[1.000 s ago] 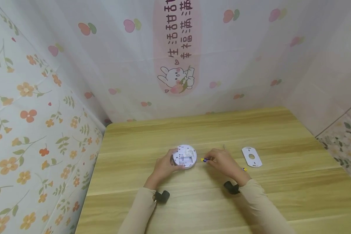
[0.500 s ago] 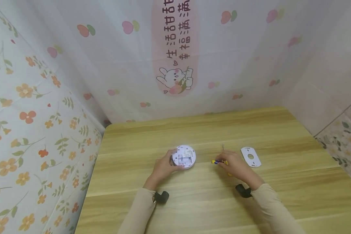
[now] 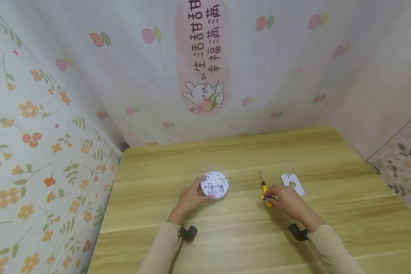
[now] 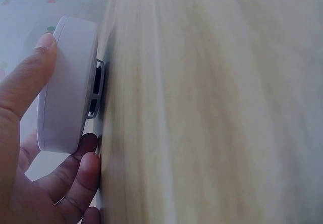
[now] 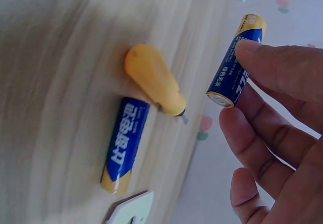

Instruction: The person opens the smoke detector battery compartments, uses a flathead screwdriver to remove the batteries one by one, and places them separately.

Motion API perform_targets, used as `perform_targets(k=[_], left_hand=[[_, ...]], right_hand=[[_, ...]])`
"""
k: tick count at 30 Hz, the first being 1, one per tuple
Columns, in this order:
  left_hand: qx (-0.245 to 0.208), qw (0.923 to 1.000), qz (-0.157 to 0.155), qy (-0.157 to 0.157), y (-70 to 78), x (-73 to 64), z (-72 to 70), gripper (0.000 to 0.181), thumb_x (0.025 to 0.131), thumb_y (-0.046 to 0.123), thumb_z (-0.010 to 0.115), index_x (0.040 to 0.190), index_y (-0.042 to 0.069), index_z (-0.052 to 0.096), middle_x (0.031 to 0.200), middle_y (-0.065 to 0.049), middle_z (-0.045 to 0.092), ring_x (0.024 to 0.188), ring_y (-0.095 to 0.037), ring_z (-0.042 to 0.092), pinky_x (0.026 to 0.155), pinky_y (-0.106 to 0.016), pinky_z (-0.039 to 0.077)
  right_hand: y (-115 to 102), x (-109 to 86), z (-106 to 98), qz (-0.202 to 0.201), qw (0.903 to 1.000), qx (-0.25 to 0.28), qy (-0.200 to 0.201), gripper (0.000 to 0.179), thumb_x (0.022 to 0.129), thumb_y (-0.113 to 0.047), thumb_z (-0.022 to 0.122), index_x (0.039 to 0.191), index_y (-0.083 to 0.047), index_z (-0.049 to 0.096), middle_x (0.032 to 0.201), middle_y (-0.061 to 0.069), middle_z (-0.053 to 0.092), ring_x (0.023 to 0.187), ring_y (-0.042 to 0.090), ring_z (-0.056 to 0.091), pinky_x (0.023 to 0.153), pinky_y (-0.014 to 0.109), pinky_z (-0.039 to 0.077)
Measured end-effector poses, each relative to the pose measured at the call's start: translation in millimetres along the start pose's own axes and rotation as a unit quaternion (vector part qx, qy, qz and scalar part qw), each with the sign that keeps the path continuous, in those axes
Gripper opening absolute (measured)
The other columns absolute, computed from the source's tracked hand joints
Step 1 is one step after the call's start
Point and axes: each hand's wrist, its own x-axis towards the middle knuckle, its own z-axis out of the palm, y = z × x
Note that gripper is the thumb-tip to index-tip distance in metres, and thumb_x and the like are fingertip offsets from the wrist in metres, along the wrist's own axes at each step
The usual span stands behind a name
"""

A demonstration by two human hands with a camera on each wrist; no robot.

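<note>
My left hand (image 3: 190,196) grips the rim of a round white smoke detector (image 3: 220,180), thumb on the near side and fingers on the far side. Its back faces up with the battery compartment uncovered. In the left wrist view, a dark-slotted vent (image 4: 97,89) shows under the detector's white body (image 4: 68,85). My right hand (image 3: 289,199) pinches a blue and yellow battery (image 5: 236,62) between thumb and fingertips, above a yellow-handled screwdriver (image 3: 264,187). A second battery (image 5: 125,143) lies on the table by the screwdriver handle (image 5: 151,75), visible in the right wrist view.
A flat white mounting plate (image 3: 298,188) with a round hole lies to the right, partly behind my right hand. The wood-grain table (image 3: 226,236) ends at a patterned curtain (image 3: 150,95) at the back. Another floral curtain (image 3: 31,160) hangs on the left.
My right hand, still pinching the battery, has moved right, away from the smoke detector, and slightly nearer to me. The screwdriver has come into fuller view. My left hand keeps its grip.
</note>
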Motion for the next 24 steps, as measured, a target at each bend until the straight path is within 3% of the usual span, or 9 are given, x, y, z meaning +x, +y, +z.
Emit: perform_targets(k=[3, 5, 10, 18, 24], left_hand=[[0.003, 1.0, 0.003, 0.0, -0.6, -0.1, 0.6, 0.091, 0.068, 0.058, 0.078, 0.146, 0.029, 0.039, 0.145, -0.009, 0.051, 0.129, -0.037, 0.05, 0.113, -0.057, 0.025], [0.0, 1.0, 0.002, 0.001, -0.3, -0.3, 0.5, 0.091, 0.068, 0.057, 0.078, 0.145, 0.029, 0.039, 0.145, -0.009, 0.051, 0.129, -0.037, 0.05, 0.113, -0.058, 0.025], [-0.006, 1.0, -0.002, 0.001, 1.3, -0.3, -0.2, 0.09, 0.068, 0.057, 0.079, 0.145, 0.031, 0.04, 0.145, -0.009, 0.051, 0.129, -0.039, 0.048, 0.112, -0.059, 0.025], [-0.007, 1.0, -0.001, -0.003, 1.0, -0.1, -0.5, 0.091, 0.068, 0.056, 0.079, 0.146, 0.031, 0.038, 0.146, -0.009, 0.05, 0.131, -0.04, 0.047, 0.112, -0.061, 0.025], [-0.007, 1.0, 0.001, -0.002, -0.7, -0.7, -0.3, 0.09, 0.069, 0.056, 0.079, 0.145, 0.029, 0.039, 0.145, -0.011, 0.05, 0.13, -0.041, 0.047, 0.112, -0.06, 0.025]], right_hand=[[3, -5.2, 2, -0.013, 0.9996, -0.009, 0.022, 0.011, 0.077, -0.012, 0.078, 0.081, -0.018, 0.07, 0.081, -0.009, 0.065, 0.079, 0.014, 0.063, 0.076, 0.042, 0.041], [6, -7.9, 3, -0.022, 0.9992, -0.016, 0.031, 0.012, 0.076, -0.011, 0.079, 0.08, -0.018, 0.07, 0.08, -0.009, 0.065, 0.078, 0.014, 0.064, 0.069, 0.034, 0.041], [13, -14.7, 3, -0.024, 0.9988, -0.032, 0.029, 0.013, 0.075, -0.011, 0.079, 0.08, -0.018, 0.071, 0.079, -0.01, 0.064, 0.076, 0.013, 0.065, 0.064, 0.027, 0.045], [23, -23.2, -1, 0.002, 0.9993, -0.037, 0.005, 0.011, 0.077, -0.01, 0.077, 0.084, -0.016, 0.071, 0.082, -0.007, 0.069, 0.078, 0.015, 0.067, 0.068, 0.037, 0.05], [25, -29.1, -1, 0.025, 0.9984, -0.047, -0.02, 0.01, 0.077, -0.011, 0.077, 0.084, -0.016, 0.071, 0.086, -0.002, 0.072, 0.084, 0.021, 0.068, 0.069, 0.041, 0.047]])
